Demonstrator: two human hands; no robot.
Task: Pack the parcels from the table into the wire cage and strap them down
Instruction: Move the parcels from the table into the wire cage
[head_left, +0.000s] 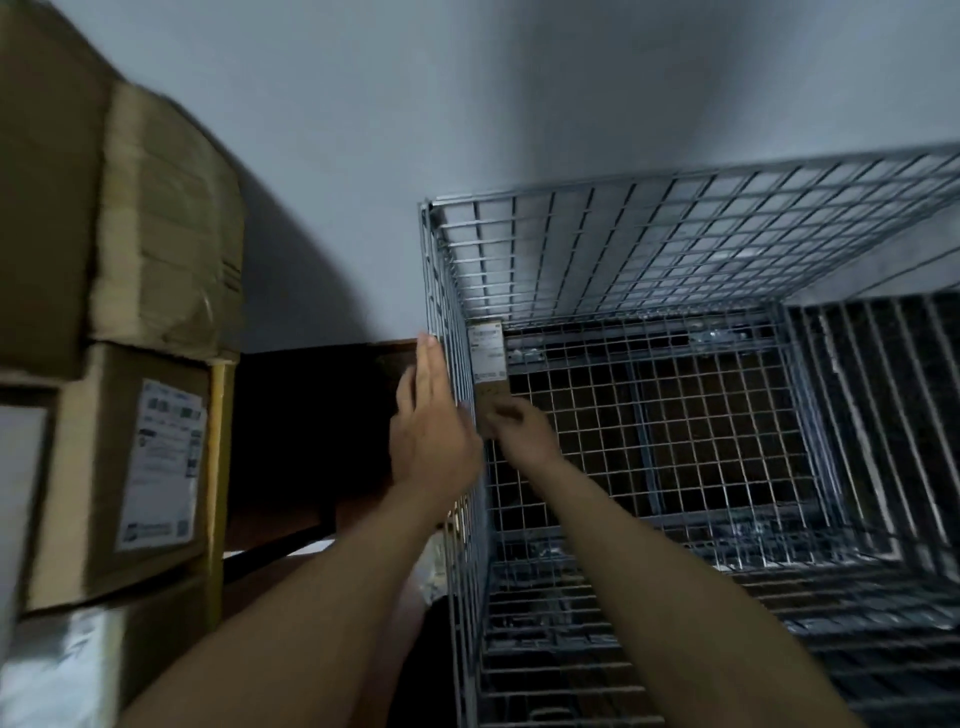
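- The wire cage (675, 249) is sitting beside stacked cardboard boxes (130, 467).
- The parcel (487, 353) is leaning inside the cage's far left corner, against the left mesh.
- Your right hand (519, 431) is reaching inside, its blurred fingers curling on the parcel's near end.
- Your left hand (431, 431) is pressing straight fingers (428, 364) against that mesh from outside.

Carrier: mesh floor (675, 447) of the wire cage (649, 249) | On it: just one parcel (487, 358), white label facing up, tucked into the far-left corner against the cage wall; fully set down or not, can't tell | Left of cage: labelled carton (130, 467) bears a taped carton (104, 208); their own support out of view
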